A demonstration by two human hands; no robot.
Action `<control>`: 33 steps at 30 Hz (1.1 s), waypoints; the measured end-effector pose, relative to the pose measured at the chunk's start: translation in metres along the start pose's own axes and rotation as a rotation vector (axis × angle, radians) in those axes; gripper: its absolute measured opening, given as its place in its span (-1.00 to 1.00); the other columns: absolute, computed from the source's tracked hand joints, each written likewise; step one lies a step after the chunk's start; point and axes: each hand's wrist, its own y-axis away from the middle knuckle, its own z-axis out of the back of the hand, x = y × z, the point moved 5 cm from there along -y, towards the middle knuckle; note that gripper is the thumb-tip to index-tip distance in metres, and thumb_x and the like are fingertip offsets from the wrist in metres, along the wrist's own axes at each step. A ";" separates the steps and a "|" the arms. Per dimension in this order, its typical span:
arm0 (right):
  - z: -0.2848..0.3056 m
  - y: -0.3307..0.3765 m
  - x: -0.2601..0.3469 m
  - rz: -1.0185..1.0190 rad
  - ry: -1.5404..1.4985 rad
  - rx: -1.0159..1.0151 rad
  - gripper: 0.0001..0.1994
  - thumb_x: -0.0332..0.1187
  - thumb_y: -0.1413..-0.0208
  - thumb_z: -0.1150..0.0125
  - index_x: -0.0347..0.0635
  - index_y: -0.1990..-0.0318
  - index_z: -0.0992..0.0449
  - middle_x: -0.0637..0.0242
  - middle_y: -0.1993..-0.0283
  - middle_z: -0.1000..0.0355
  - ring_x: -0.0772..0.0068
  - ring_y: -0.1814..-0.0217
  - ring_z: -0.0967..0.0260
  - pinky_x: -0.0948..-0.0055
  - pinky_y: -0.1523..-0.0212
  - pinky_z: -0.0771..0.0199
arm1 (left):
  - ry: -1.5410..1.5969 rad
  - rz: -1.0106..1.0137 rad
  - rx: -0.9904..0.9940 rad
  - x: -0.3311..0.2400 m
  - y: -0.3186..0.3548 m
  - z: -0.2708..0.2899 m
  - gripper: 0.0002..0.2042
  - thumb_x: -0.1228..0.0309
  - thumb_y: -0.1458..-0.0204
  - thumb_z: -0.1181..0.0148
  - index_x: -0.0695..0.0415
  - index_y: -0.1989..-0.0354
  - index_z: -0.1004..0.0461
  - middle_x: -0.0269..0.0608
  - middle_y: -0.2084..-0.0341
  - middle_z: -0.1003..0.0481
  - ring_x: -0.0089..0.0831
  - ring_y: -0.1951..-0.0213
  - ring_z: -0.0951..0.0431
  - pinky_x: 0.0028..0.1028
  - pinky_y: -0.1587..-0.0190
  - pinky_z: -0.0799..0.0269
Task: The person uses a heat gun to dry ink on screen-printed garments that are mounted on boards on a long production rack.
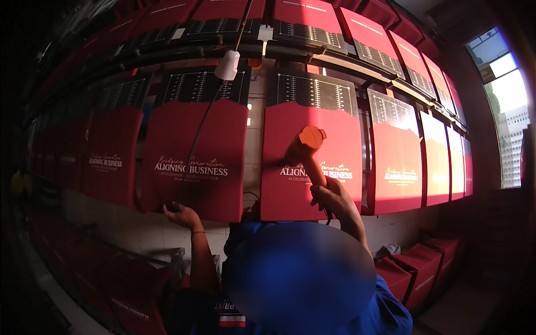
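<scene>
My right hand (336,200) is closed around the handle of an orange heat gun (312,137). The gun's dark nozzle end points down and left over the white print on a red fabric piece (279,128), apart from the cloth as far as I can see. Further left, my left hand (187,218) is at the lower edge of another printed red piece (195,137). A thin dark power cord (204,123) comes down from a white connector (227,65) to its curled fingers, which appear to hold it.
More red pieces lie over dark boards with white marks (311,86), in rows to both sides. A dark rail (184,54) separates this row from the far one. Lower red-covered boards (421,268) stand behind me on the right. Sunlight enters through a window (505,95).
</scene>
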 end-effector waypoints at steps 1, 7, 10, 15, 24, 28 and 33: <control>0.000 -0.001 0.001 0.011 0.007 -0.032 -0.68 -0.15 -0.12 -0.14 -0.28 0.21 -0.44 0.32 0.47 -0.45 0.58 0.48 -0.40 0.56 0.45 -0.42 | -0.004 -0.002 0.003 0.000 0.000 0.000 -0.48 0.15 -0.31 0.06 0.24 -0.30 -0.15 0.27 -0.20 -0.20 0.14 -0.24 -0.24 -0.06 -0.24 -0.21; 0.005 0.008 -0.008 -0.056 0.065 0.079 -0.65 -0.13 -0.11 -0.16 -0.28 0.19 -0.44 0.32 0.48 -0.45 0.59 0.50 -0.39 0.55 0.46 -0.41 | 0.000 0.014 0.008 0.003 -0.001 -0.001 -0.50 0.18 -0.31 0.04 0.25 -0.28 -0.16 0.26 -0.20 -0.21 0.13 -0.24 -0.24 -0.06 -0.24 -0.21; 0.007 0.023 -0.012 -0.087 0.050 0.105 -0.67 -0.15 -0.15 -0.17 -0.27 0.18 -0.41 0.36 0.47 -0.41 0.55 0.44 -0.43 0.52 0.45 -0.41 | -0.030 -0.041 -0.008 0.008 -0.002 0.000 -0.52 0.20 -0.30 0.03 0.25 -0.28 -0.17 0.25 -0.21 -0.20 0.13 -0.25 -0.24 -0.06 -0.24 -0.21; 0.003 0.042 -0.018 -0.041 -0.050 0.030 -0.65 -0.12 -0.11 -0.18 -0.29 0.21 -0.43 0.33 0.49 -0.44 0.59 0.53 -0.36 0.55 0.51 -0.35 | 0.024 0.010 0.013 0.005 -0.001 -0.001 -0.53 0.22 -0.31 0.03 0.23 -0.29 -0.17 0.25 -0.22 -0.19 0.12 -0.26 -0.23 -0.06 -0.24 -0.21; 0.004 0.043 -0.022 -0.053 -0.039 0.038 -0.57 -0.02 -0.09 -0.20 -0.27 0.17 -0.44 0.37 0.47 -0.43 0.60 0.47 -0.38 0.56 0.46 -0.37 | 0.024 0.030 0.020 -0.001 0.001 0.000 -0.50 0.18 -0.31 0.04 0.21 -0.30 -0.14 0.28 -0.22 -0.17 0.16 -0.26 -0.23 -0.05 -0.24 -0.21; 0.003 0.050 -0.018 -0.055 -0.036 -0.033 -0.60 -0.06 -0.10 -0.22 -0.27 0.17 -0.44 0.38 0.47 -0.42 0.60 0.47 -0.38 0.56 0.47 -0.36 | 0.009 0.013 0.011 0.005 0.000 -0.002 -0.47 0.13 -0.31 0.04 0.22 -0.31 -0.13 0.29 -0.22 -0.17 0.16 -0.25 -0.24 -0.05 -0.25 -0.20; 0.010 0.051 -0.034 -0.059 -0.082 -0.079 -0.63 -0.12 -0.12 -0.23 -0.28 0.15 -0.43 0.38 0.47 -0.42 0.61 0.49 -0.38 0.57 0.49 -0.36 | 0.003 -0.003 0.011 0.010 -0.002 -0.004 -0.43 0.07 -0.29 0.04 0.24 -0.30 -0.14 0.29 -0.22 -0.18 0.16 -0.24 -0.25 -0.06 -0.25 -0.19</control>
